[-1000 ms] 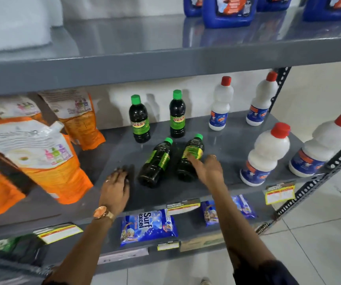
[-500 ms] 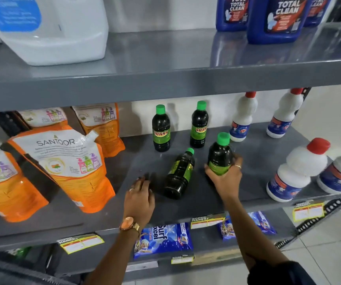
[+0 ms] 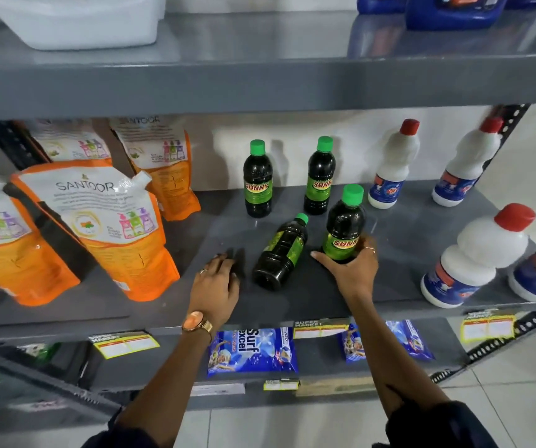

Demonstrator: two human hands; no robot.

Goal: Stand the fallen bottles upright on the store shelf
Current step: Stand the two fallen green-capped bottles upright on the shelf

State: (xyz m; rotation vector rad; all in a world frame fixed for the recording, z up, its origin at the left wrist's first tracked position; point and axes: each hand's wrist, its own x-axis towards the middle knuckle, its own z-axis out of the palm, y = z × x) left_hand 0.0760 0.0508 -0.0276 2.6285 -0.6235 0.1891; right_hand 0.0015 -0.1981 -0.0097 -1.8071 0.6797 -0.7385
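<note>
One dark bottle with a green cap [image 3: 280,253] lies on its side on the grey shelf [image 3: 399,234], its long axis running from the near left to the far right, cap pointing away toward the back wall and its base toward the shelf's front edge. It lies between the two hands, touching neither as far as the view shows.

The left hand [image 3: 216,287] rests flat on the shelf just left of the fallen bottle's base, fingers spread and holding nothing; its fingertips are blurred, so whether they brush the bottle is hard to tell. A watch [image 3: 196,322] sits on that wrist.

The right hand [image 3: 352,270] is wrapped around the lower part of a second green-capped bottle [image 3: 344,227], thumb on its left side and fingers round the right. This held bottle stands nearly upright just right of the fallen one, cap up, leaning slightly to the right, its base hidden behind the hand.

Behind them, two more green-capped bottles [image 3: 258,179] stand upright near the wall. White bottles with red caps [image 3: 480,257] stand to the right, and orange pouches [image 3: 98,227] stand to the left.
</note>
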